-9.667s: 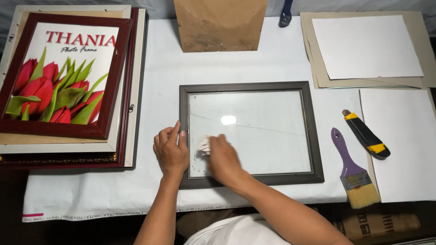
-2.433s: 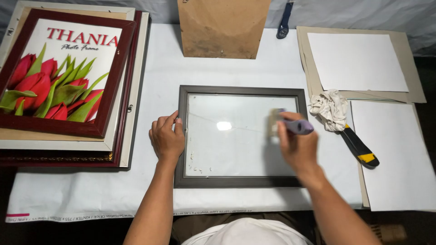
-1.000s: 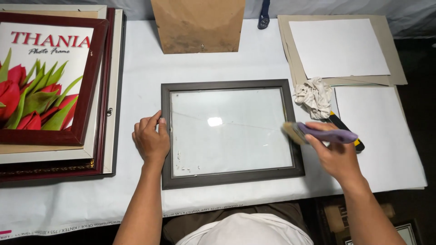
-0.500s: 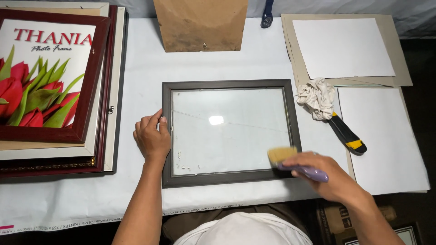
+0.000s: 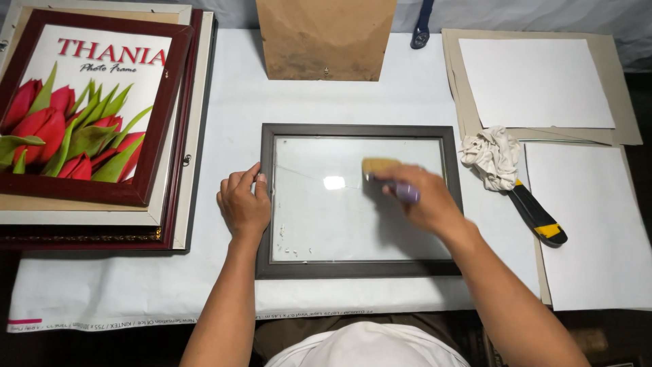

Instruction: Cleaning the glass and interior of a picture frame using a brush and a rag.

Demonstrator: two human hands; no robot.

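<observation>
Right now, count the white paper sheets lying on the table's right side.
2. One white sheet lies at the back right on grey boards; the other white sheet lies nearer, beside the cloth. More may be hidden underneath.

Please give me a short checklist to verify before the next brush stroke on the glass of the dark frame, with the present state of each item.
1. Left hand steadies the dark frame at its left edge: ok.
2. Right hand grips the brush, bristles over the glass: ok.
3. Glass free of debris: not ok, small white crumbs lie near its lower left side.
4. Glass intact: cannot tell, a thin line runs across its upper left part.
5. Crumpled cloth and black and yellow tool lie apart from the frame: ok.
</observation>
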